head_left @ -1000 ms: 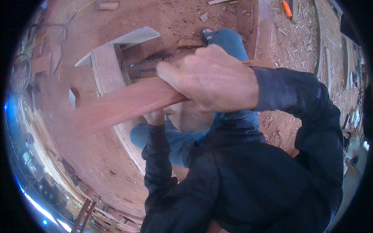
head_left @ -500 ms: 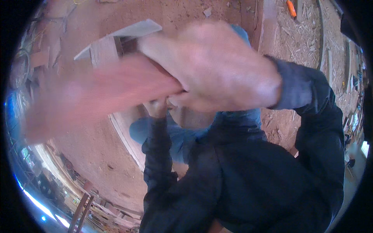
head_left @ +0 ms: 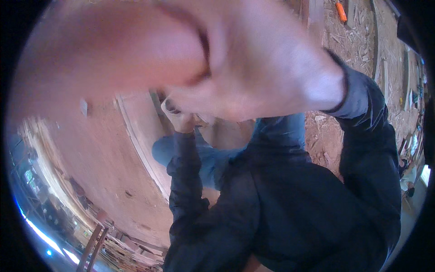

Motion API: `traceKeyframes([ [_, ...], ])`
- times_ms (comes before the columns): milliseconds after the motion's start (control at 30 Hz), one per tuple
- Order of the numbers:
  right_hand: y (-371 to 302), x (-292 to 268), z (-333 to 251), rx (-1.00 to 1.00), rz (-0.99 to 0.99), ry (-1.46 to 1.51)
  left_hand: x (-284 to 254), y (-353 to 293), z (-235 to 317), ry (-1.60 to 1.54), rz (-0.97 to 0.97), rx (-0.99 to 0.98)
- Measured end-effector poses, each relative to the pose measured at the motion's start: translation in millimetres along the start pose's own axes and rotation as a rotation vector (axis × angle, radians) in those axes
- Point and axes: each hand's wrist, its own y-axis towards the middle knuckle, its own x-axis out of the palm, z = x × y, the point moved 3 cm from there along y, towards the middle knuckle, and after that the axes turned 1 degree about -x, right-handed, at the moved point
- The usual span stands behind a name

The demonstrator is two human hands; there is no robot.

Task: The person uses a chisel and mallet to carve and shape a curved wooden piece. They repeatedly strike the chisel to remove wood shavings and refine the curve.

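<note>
Raised close to the camera, my right hand [head_left: 267,68] is closed around a thick reddish wooden piece [head_left: 113,54]. The piece is blurred and reaches off toward the left rim. Below and beyond it, my left hand [head_left: 181,121] is low near my bent knee [head_left: 170,149], with its fingers curled. What the left hand grips, if anything, is mostly hidden by the right hand. A long pale board edge [head_left: 136,145] runs beside my left forearm.
Reddish dusty ground [head_left: 99,154] spreads to the left, with a small pale scrap [head_left: 84,107] on it. Wood shavings [head_left: 360,45] and an orange object [head_left: 340,12] lie at the far right. Stacked timber [head_left: 131,249] and a brown wooden frame [head_left: 94,245] stand at the lower left.
My right hand has lifted the reddish wooden piece up toward the camera. It now covers the pale joined boards seen before. My left hand has hardly moved.
</note>
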Motion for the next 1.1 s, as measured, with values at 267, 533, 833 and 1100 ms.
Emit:
traceKeyframes([
  [267, -54, 44, 53, 0.138, -0.584, -0.345, -3, 6, -17, -0.068, -0.162, -0.124],
  [533, -3, 23, 17, -0.114, 0.041, 0.129, 5, 6, 26, -0.201, -0.234, -0.273],
  [833, -42, 38, 58, 0.201, -0.596, -0.39, 6, 0, -39, -0.216, -0.236, -0.183],
  [1100, -5, 32, 20, 0.036, -0.055, -0.091, 27, 2, 28, -0.014, -0.296, 0.014],
])
